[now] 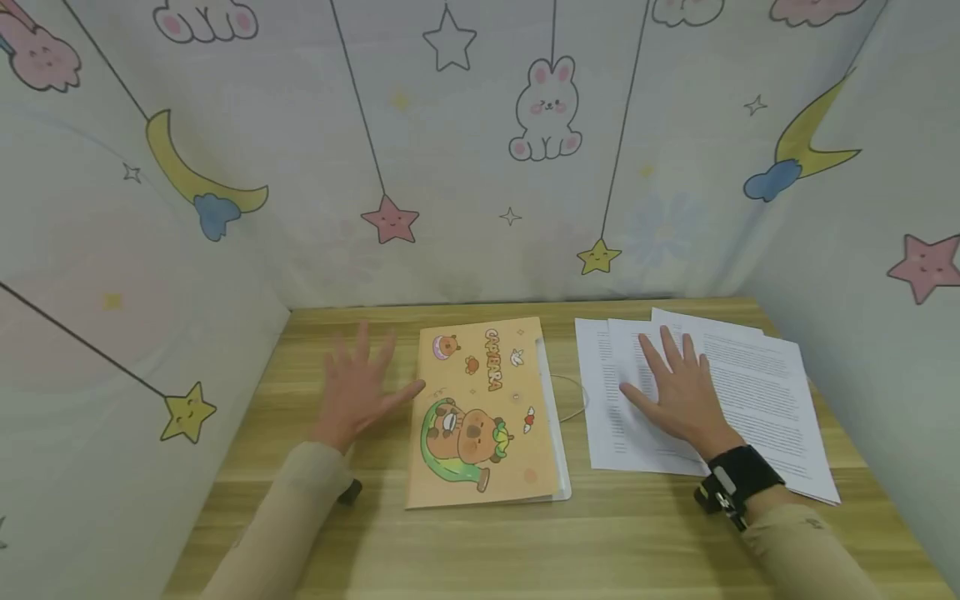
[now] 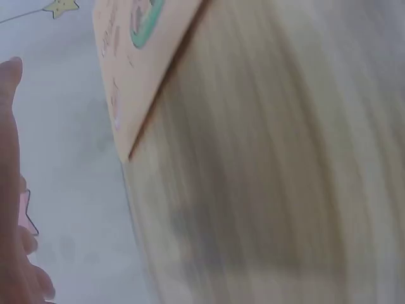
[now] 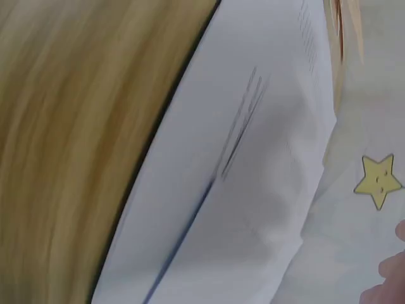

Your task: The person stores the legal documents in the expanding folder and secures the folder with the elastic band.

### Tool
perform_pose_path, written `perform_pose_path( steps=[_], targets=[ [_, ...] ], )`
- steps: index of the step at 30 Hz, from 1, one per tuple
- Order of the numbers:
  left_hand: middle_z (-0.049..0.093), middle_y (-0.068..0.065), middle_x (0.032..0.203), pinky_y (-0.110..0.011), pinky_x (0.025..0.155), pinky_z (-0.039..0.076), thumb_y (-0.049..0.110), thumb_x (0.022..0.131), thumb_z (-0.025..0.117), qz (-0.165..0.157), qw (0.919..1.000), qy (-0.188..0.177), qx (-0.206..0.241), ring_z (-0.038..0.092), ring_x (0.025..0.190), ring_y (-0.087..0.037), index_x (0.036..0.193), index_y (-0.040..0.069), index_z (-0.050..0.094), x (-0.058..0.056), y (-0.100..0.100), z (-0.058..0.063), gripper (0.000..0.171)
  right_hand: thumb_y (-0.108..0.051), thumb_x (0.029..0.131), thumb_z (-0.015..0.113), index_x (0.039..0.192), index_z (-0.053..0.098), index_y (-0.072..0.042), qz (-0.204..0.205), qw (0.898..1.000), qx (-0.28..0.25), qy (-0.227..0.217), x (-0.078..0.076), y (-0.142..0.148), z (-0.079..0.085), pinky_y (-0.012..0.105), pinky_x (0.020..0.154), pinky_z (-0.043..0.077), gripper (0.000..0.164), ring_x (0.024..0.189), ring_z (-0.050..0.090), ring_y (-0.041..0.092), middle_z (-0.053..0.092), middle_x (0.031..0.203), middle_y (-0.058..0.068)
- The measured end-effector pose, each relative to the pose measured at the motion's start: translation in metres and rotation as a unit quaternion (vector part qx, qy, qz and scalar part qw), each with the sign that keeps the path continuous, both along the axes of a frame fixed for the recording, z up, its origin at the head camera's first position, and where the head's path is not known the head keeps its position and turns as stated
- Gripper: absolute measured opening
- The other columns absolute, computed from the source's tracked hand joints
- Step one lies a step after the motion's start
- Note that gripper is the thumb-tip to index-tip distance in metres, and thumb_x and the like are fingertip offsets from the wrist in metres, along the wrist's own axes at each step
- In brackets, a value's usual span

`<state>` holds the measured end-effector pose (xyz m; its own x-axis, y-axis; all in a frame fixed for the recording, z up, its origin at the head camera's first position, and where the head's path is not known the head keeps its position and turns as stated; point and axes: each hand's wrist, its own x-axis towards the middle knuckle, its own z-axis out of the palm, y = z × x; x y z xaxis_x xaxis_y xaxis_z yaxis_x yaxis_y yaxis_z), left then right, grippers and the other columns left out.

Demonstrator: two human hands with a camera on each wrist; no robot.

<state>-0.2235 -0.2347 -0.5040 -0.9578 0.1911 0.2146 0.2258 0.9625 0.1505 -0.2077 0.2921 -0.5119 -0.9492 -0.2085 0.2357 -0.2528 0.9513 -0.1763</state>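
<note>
My left hand (image 1: 356,396) is spread with straight fingers over the wood just left of an orange cover printed with capybaras (image 1: 517,450). Its thumb tip overlaps the cover's left edge in the head view; whether it touches cannot be told. White edges peek out along the cover's right side, and a thin cord loop (image 1: 573,379) sticks out there. Fanned, overlapping printed sheets (image 1: 757,400) lie at the right. Over them my right hand (image 1: 682,396) is spread, holding nothing; the right wrist view shows its fingers (image 3: 386,278) apart from the paper (image 3: 266,190).
The wooden table (image 1: 480,550) is bounded by a patterned cloth (image 1: 480,275) at the back and both sides. A black strap with a device (image 1: 738,483) sits on the right wrist; a small dark part (image 1: 349,492) shows beside the left wrist.
</note>
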Motion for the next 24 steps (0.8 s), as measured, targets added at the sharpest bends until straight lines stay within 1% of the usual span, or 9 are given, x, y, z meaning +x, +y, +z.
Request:
perform_pose_path(
  steps=[3, 7, 12, 15, 18, 20, 24],
  targets=[
    [0.012, -0.031, 0.171, -0.082, 0.11, 0.023, 0.089, 0.085, 0.049, -0.005, 0.9998, -0.018, 0.008, 0.018, 0.145, -0.071, 0.168, 0.022, 0.028, -0.003, 0.012, 0.004, 0.109, -0.058, 0.099, 0.06, 0.166, 0.031, -0.01, 0.019, 1.0, -0.003, -0.015, -0.003, -0.014, -0.002, 0.079, 0.115, 0.017, 0.087, 0.153, 0.015, 0.06, 0.019, 0.171, 0.027],
    [0.015, -0.032, 0.17, -0.079, 0.112, 0.024, 0.088, 0.087, 0.048, -0.006, 0.9985, -0.05, 0.022, 0.021, 0.147, -0.067, 0.167, 0.021, 0.031, -0.006, 0.029, 0.01, 0.105, -0.054, 0.101, 0.06, 0.166, 0.031, -0.012, 0.056, 0.998, -0.013, -0.038, -0.008, -0.032, -0.004, 0.079, 0.116, 0.016, 0.083, 0.155, 0.015, 0.057, 0.02, 0.172, 0.024],
    [0.018, -0.031, 0.17, -0.075, 0.112, 0.03, 0.087, 0.089, 0.044, -0.004, 0.9973, -0.072, 0.018, 0.025, 0.148, -0.064, 0.167, 0.021, 0.032, -0.009, 0.05, 0.016, 0.103, -0.046, 0.103, 0.061, 0.164, 0.035, -0.008, 0.11, 0.993, -0.012, -0.051, -0.013, -0.052, -0.006, 0.078, 0.116, 0.02, 0.075, 0.155, 0.02, 0.054, 0.025, 0.171, 0.023],
    [0.024, -0.03, 0.168, -0.074, 0.112, 0.032, 0.087, 0.089, 0.043, -0.01, 0.9965, -0.081, 0.018, 0.026, 0.149, -0.061, 0.166, 0.02, 0.034, -0.008, 0.062, 0.018, 0.102, -0.04, 0.104, 0.061, 0.162, 0.039, -0.006, 0.141, 0.988, -0.012, -0.06, -0.014, -0.062, -0.007, 0.075, 0.117, 0.022, 0.071, 0.155, 0.022, 0.052, 0.029, 0.17, 0.021],
    [0.034, -0.03, 0.163, -0.072, 0.109, 0.038, 0.086, 0.09, 0.045, -0.019, 0.9964, -0.08, 0.021, 0.036, 0.145, -0.057, 0.163, 0.019, 0.04, -0.007, 0.076, 0.021, 0.099, -0.037, 0.105, 0.061, 0.161, 0.04, -0.004, 0.167, 0.983, -0.009, -0.074, -0.016, -0.07, -0.011, 0.073, 0.118, 0.022, 0.068, 0.155, 0.022, 0.05, 0.03, 0.169, 0.02],
    [0.042, -0.028, 0.158, -0.069, 0.103, 0.045, 0.083, 0.09, 0.047, -0.026, 0.996, -0.081, 0.027, 0.045, 0.139, -0.054, 0.16, 0.017, 0.043, -0.006, 0.086, 0.025, 0.097, -0.037, 0.105, 0.061, 0.161, 0.04, -0.003, 0.183, 0.979, -0.007, -0.083, -0.017, -0.076, -0.013, 0.073, 0.119, 0.021, 0.069, 0.156, 0.023, 0.049, 0.031, 0.169, 0.02],
    [0.048, -0.023, 0.155, -0.062, 0.094, 0.054, 0.08, 0.091, 0.051, -0.034, 0.9934, -0.101, 0.043, 0.055, 0.133, -0.046, 0.158, 0.012, 0.047, -0.004, 0.108, 0.03, 0.096, -0.037, 0.105, 0.062, 0.161, 0.039, -0.003, 0.211, 0.972, -0.012, -0.104, -0.018, -0.084, -0.016, 0.072, 0.119, 0.021, 0.07, 0.156, 0.022, 0.048, 0.032, 0.169, 0.018]
  ],
)
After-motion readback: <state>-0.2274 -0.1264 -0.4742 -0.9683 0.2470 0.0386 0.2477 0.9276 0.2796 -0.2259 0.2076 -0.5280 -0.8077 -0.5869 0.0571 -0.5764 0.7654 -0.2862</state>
